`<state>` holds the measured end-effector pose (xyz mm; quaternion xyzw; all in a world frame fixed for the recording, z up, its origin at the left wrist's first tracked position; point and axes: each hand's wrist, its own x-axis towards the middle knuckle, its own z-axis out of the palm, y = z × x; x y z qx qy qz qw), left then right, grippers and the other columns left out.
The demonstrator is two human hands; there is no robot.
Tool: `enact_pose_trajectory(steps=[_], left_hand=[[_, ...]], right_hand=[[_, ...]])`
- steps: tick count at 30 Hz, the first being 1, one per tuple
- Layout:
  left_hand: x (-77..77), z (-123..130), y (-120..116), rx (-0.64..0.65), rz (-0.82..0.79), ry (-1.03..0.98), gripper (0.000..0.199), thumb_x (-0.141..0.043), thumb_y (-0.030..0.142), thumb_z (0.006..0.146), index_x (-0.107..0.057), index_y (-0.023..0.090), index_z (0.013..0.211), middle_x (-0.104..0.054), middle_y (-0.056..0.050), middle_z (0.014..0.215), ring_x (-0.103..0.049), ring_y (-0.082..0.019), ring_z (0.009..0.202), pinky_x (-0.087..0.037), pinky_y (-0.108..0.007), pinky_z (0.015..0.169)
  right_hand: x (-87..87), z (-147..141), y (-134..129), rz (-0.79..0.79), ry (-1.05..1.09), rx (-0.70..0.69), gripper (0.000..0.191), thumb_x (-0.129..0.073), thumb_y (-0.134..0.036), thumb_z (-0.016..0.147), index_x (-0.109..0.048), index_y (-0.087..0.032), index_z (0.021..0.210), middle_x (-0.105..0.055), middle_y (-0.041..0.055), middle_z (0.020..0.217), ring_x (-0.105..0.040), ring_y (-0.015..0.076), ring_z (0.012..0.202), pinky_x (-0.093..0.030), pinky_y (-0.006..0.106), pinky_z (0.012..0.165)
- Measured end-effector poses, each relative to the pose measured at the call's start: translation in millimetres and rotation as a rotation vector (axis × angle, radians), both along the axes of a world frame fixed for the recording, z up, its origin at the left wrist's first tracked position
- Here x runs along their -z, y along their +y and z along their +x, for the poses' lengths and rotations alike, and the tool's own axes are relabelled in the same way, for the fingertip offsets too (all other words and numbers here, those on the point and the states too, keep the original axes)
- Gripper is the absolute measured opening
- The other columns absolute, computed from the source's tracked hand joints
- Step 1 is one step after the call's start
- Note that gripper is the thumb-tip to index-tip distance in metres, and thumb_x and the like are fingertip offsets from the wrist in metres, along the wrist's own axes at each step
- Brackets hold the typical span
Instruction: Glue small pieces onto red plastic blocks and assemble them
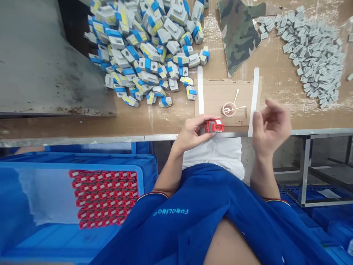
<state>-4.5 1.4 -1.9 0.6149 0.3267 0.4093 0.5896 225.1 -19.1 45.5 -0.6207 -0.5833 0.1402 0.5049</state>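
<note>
My left hand grips a small red and grey part at the table's front edge, fingers wrapped round its left side. To the right, my right hand is raised near a white tape strip, slightly blurred, its fingers apart and nothing visible in them. Between and beyond the hands lies a cardboard sheet, with a small round cup on it. Thin white cotton swabs rest in and across the cup.
Grey blocks with blue and yellow bands are heaped at the back left. Small grey pieces lie at the right, beside a camouflage cloth. A blue bin at lower left holds rows of red parts. Metal sheet covers the far left.
</note>
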Motion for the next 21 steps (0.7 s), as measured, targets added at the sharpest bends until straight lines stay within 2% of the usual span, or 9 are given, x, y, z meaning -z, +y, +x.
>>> enact_pose_trajectory(steps=[1,2,5,6,11,15,18,21], left_hand=[[0.1,0,0,-0.001,0.022,0.015,0.045,-0.080,0.027,0.088,-0.071,0.020,0.131,-0.077,-0.012,0.125,-0.076,-0.020,0.108,-0.060,-0.029,0.093],[-0.1,-1,0,-0.001,0.048,0.032,0.045,-0.080,0.027,0.088,-0.071,0.020,0.131,-0.078,-0.012,0.123,-0.076,-0.020,0.106,-0.059,-0.029,0.092],[-1.5,-2,1,-0.007,0.135,0.092,0.048,-0.082,0.029,0.086,-0.072,0.021,0.132,-0.079,-0.011,0.118,-0.075,-0.019,0.100,-0.058,-0.029,0.088],[-2.2,-3,2,-0.010,0.164,0.109,0.048,-0.082,0.030,0.086,-0.072,0.021,0.132,-0.079,-0.011,0.116,-0.075,-0.019,0.097,-0.058,-0.029,0.086],[-5.9,-3,6,0.030,0.283,0.130,0.047,-0.081,0.031,0.089,-0.072,0.022,0.134,-0.079,-0.013,0.119,-0.074,-0.021,0.104,-0.057,-0.032,0.090],[-7.0,-4,8,0.048,0.310,0.159,0.045,-0.079,0.033,0.090,-0.072,0.022,0.133,-0.079,-0.012,0.115,-0.074,-0.020,0.099,-0.057,-0.030,0.085],[-5.8,-4,8,0.048,0.326,0.150,0.044,-0.079,0.034,0.090,-0.073,0.022,0.133,-0.079,-0.011,0.114,-0.074,-0.020,0.099,-0.056,-0.031,0.086],[-3.7,-4,8,0.041,0.331,0.142,0.043,-0.078,0.034,0.091,-0.073,0.022,0.132,-0.079,-0.011,0.111,-0.074,-0.019,0.096,-0.056,-0.031,0.083]], right_hand=[[-4.1,-4,-8,0.033,-0.042,0.004,0.019,-0.070,-0.026,0.097,-0.071,-0.029,0.116,-0.065,0.0004,0.084,-0.057,0.0160,0.065,-0.047,0.032,0.059],[-7.4,-8,-15,0.035,-0.085,-0.049,0.018,-0.069,-0.023,0.097,-0.071,-0.029,0.114,-0.066,0.0007,0.084,-0.058,0.0157,0.065,-0.048,0.032,0.059],[-10.0,-20,-28,-0.069,-0.186,-0.334,0.017,-0.068,-0.022,0.098,-0.070,-0.025,0.114,-0.074,0.0047,0.096,-0.065,0.0154,0.069,-0.054,0.031,0.061],[-8.9,-23,-28,-0.099,-0.201,-0.383,0.017,-0.067,-0.023,0.099,-0.070,-0.024,0.115,-0.075,0.0058,0.099,-0.067,0.0158,0.072,-0.056,0.031,0.063],[-6.2,-29,-22,-0.075,-0.243,-0.419,0.009,-0.065,-0.019,0.099,-0.070,-0.024,0.103,-0.074,0.0043,0.092,-0.070,0.0174,0.077,-0.057,0.031,0.066],[-10.7,-29,-21,-0.080,-0.314,-0.439,0.008,-0.063,-0.018,0.100,-0.068,-0.024,0.102,-0.074,0.0047,0.093,-0.069,0.0181,0.077,-0.054,0.032,0.066],[-10.9,-29,-22,-0.093,-0.363,-0.430,0.008,-0.061,-0.019,0.100,-0.066,-0.025,0.097,-0.071,0.0050,0.089,-0.066,0.0207,0.080,-0.052,0.035,0.070],[-7.9,-29,-20,-0.106,-0.387,-0.449,0.015,-0.059,-0.018,0.100,-0.061,-0.024,0.087,-0.065,0.0036,0.080,-0.059,0.0209,0.076,-0.048,0.035,0.069]])
